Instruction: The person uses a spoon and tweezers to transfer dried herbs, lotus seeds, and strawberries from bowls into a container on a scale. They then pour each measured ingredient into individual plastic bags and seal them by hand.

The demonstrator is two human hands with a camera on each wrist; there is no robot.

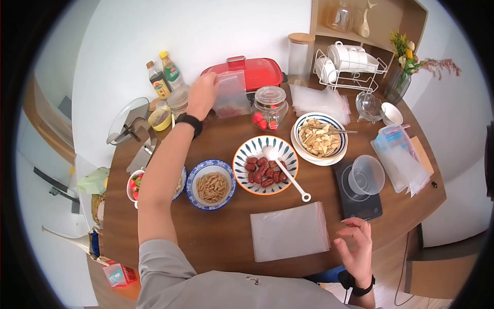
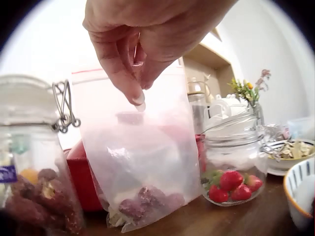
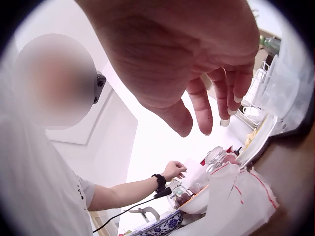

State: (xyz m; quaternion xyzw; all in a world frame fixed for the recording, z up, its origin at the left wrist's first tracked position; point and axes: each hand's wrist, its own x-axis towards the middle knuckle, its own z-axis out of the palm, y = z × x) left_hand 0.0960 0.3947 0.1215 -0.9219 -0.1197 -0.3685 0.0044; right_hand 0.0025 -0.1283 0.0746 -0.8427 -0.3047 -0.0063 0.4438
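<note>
My left hand (image 1: 203,95) reaches to the back of the table, thumb and fingertips together at the upper part of a clear zip bag (image 2: 142,142). The bag stands upright before the red pot, with red dates (image 2: 150,199) and pale pieces at its bottom. My right hand (image 1: 356,244) hovers over the table's front right edge, fingers loosely bent, holding nothing. Just beyond it is a dark kitchen scale (image 1: 355,208) with a clear plastic bowl (image 1: 368,175) on it. A stack of flat bags (image 1: 289,232) lies to its left.
A patterned bowl (image 1: 241,172) holds red dates and a white spoon (image 1: 290,177). Around it stand a blue-rimmed bowl (image 1: 191,188), a bowl of pale slices (image 1: 319,138) and a strawberry jar (image 1: 269,108). Behind are the red pot (image 1: 265,72), a cup rack (image 1: 334,77) and sauce bottles (image 1: 158,81).
</note>
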